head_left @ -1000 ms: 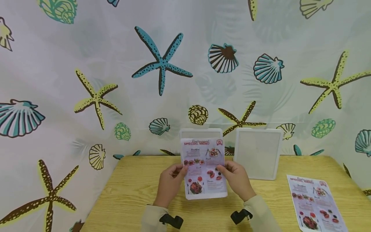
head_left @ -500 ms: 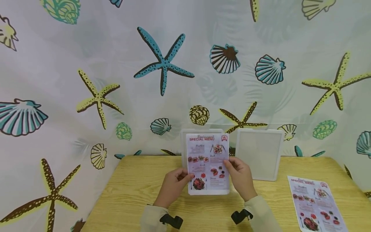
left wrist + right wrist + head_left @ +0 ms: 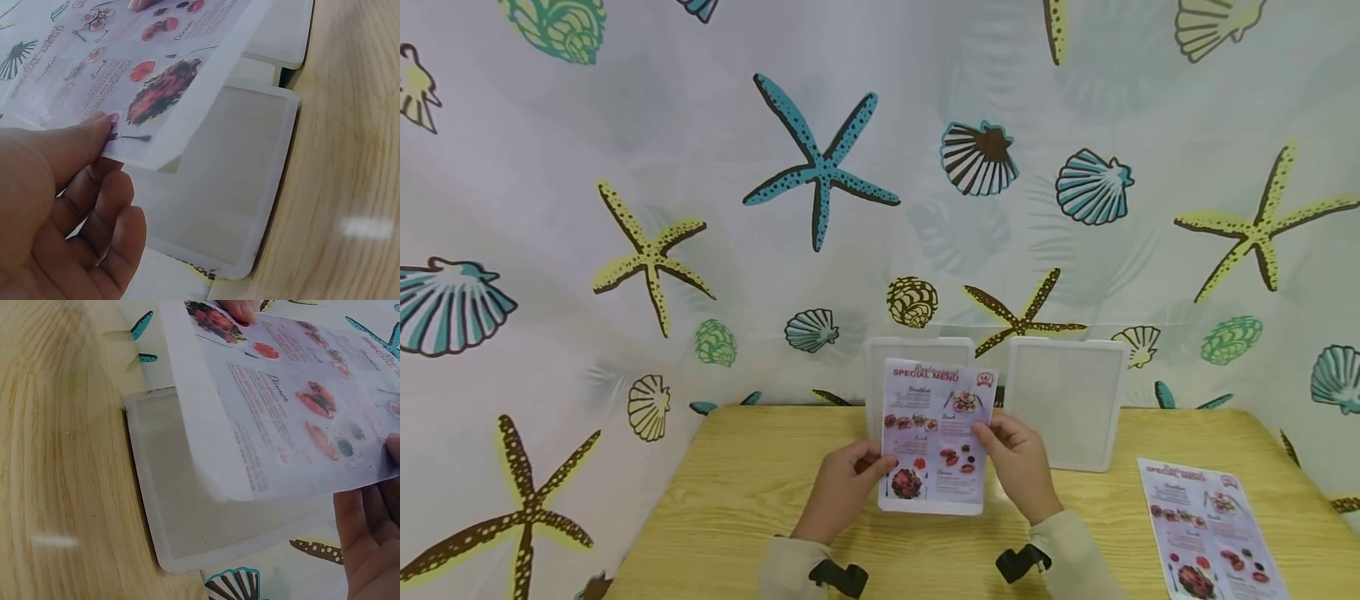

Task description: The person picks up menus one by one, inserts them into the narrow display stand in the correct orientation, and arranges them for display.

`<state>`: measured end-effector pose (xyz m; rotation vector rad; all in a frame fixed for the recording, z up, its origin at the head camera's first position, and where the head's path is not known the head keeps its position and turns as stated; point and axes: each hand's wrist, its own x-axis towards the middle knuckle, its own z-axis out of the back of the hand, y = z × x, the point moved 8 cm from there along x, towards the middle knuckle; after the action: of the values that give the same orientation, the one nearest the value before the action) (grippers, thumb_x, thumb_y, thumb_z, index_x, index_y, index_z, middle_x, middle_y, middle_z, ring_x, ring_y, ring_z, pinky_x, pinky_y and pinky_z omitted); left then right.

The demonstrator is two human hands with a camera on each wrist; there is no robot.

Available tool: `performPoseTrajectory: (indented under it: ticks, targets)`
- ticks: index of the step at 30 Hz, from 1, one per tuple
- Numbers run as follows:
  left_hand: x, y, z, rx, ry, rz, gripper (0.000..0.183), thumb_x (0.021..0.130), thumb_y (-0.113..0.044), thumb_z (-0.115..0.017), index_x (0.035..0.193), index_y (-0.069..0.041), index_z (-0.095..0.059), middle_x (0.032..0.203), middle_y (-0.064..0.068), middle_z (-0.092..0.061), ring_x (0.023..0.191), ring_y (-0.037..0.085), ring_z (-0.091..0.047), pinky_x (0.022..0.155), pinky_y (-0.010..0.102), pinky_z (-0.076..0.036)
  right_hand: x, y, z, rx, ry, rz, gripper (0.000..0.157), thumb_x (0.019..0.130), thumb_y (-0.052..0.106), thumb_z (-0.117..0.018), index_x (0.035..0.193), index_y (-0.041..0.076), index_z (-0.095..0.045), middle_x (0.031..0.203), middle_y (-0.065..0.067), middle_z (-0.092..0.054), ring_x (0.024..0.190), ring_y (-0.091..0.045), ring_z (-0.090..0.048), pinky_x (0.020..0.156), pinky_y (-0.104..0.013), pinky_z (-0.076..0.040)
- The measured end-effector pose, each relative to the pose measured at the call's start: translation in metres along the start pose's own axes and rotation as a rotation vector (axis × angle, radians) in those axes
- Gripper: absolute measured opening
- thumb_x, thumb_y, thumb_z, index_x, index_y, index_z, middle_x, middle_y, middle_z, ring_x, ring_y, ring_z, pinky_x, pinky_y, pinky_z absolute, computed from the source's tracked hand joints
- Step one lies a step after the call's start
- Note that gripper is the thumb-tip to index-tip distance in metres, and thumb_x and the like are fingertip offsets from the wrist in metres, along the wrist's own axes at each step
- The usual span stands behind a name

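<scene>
A printed restaurant menu sheet (image 3: 934, 437) is held up in front of a white-rimmed panel (image 3: 876, 392), leaning slightly. My left hand (image 3: 844, 485) pinches its lower left edge, thumb on the printed face, as the left wrist view of the hand (image 3: 81, 194) confirms. On the right edge, about halfway up, my right hand (image 3: 1021, 465) grips the sheet with the thumb in front. A blank strip runs along the sheet's bottom. In both wrist views the sheet stands apart from the panel at its lower edge. The sheet hides most of that panel in the head view.
A second white-rimmed panel (image 3: 1066, 404) stands upright to the right, near the patterned cloth (image 3: 820, 275) behind the table. Another menu sheet (image 3: 1210, 525) of the same print lies flat at the right of the wooden table (image 3: 730, 500).
The menu sheet rose and shifted right, then sank a little and tilted clockwise. My left hand now grips lower on its edge. The other sheet and both panels have stayed put.
</scene>
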<state>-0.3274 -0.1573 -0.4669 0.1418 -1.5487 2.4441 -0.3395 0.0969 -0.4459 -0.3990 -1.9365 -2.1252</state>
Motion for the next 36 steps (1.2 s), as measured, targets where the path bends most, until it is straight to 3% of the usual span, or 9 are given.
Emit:
performPoseTrajectory:
  ticks: [9, 14, 18, 21, 26, 29, 36]
  targets:
    - [-0.003, -0.005, 0.006, -0.049, -0.029, 0.006, 0.022, 0.097, -0.037, -0.072, 0.101, -0.016, -0.077, 0.09, -0.003, -0.071, 0.082, 0.016, -0.064, 0.073, 0.026, -0.053, -0.002, -0.001, -0.001, 0.025, -0.029, -0.003, 0.023, 0.103, 0.018, -0.066, 0.103, -0.003, -0.074, 0.098, -0.019, -0.075, 0.08, -0.011, -0.068, 0.073, -0.024, -0.056]
    - [-0.002, -0.005, -0.001, -0.044, -0.019, -0.005, 0.022, 0.098, -0.037, -0.071, 0.102, -0.015, -0.075, 0.093, -0.003, -0.071, 0.085, 0.015, -0.064, 0.076, 0.027, -0.054, -0.001, 0.002, 0.005, 0.002, -0.049, 0.037, 0.017, 0.103, 0.013, -0.065, 0.104, -0.002, -0.073, 0.095, -0.018, -0.074, 0.074, -0.011, -0.064, 0.067, -0.023, -0.053]
    - [0.001, -0.005, -0.009, -0.031, 0.008, -0.002, 0.029, 0.101, -0.04, -0.067, 0.114, -0.014, -0.072, 0.1, -0.002, -0.07, 0.092, 0.014, -0.063, 0.081, 0.028, -0.054, 0.002, 0.006, 0.016, -0.009, -0.094, 0.071, 0.016, 0.103, 0.012, -0.065, 0.103, -0.001, -0.074, 0.091, -0.019, -0.073, 0.072, -0.01, -0.064, 0.064, -0.022, -0.052]
    - [0.001, -0.006, -0.01, -0.048, 0.004, 0.001, 0.029, 0.103, -0.037, -0.065, 0.121, -0.015, -0.069, 0.104, -0.001, -0.069, 0.095, 0.015, -0.063, 0.082, 0.029, -0.054, 0.005, 0.006, 0.026, -0.003, -0.141, 0.085, 0.017, 0.102, 0.012, -0.066, 0.105, -0.002, -0.074, 0.095, -0.018, -0.074, 0.078, -0.008, -0.067, 0.071, -0.021, -0.054]
    - [0.001, -0.008, -0.005, -0.072, -0.042, -0.022, 0.024, 0.105, -0.028, -0.064, 0.121, -0.011, -0.07, 0.103, 0.002, -0.069, 0.094, 0.017, -0.065, 0.082, 0.03, -0.054, 0.009, 0.0, 0.045, 0.039, -0.238, 0.055, 0.02, 0.103, 0.014, -0.065, 0.11, -0.003, -0.073, 0.1, -0.011, -0.073, 0.085, -0.007, -0.066, 0.075, -0.019, -0.054]
    - [0.002, -0.01, 0.0, -0.053, -0.085, -0.048, 0.022, 0.104, -0.024, -0.065, 0.12, -0.01, -0.07, 0.101, 0.001, -0.068, 0.09, 0.018, -0.066, 0.081, 0.029, -0.054, 0.011, -0.001, 0.052, 0.049, -0.25, 0.054, 0.021, 0.104, 0.014, -0.063, 0.112, -0.004, -0.07, 0.099, -0.007, -0.072, 0.086, -0.008, -0.065, 0.075, -0.019, -0.053]
    - [0.009, -0.026, 0.022, 0.029, -0.181, -0.111, 0.023, 0.104, -0.016, -0.065, 0.124, -0.006, -0.068, 0.105, 0.0, -0.067, 0.095, 0.015, -0.064, 0.085, 0.034, -0.055, 0.03, 0.018, 0.071, 0.063, -0.312, 0.104, 0.025, 0.105, 0.016, -0.062, 0.111, -0.008, -0.068, 0.093, 0.008, -0.071, 0.082, -0.005, -0.064, 0.072, -0.017, -0.052]
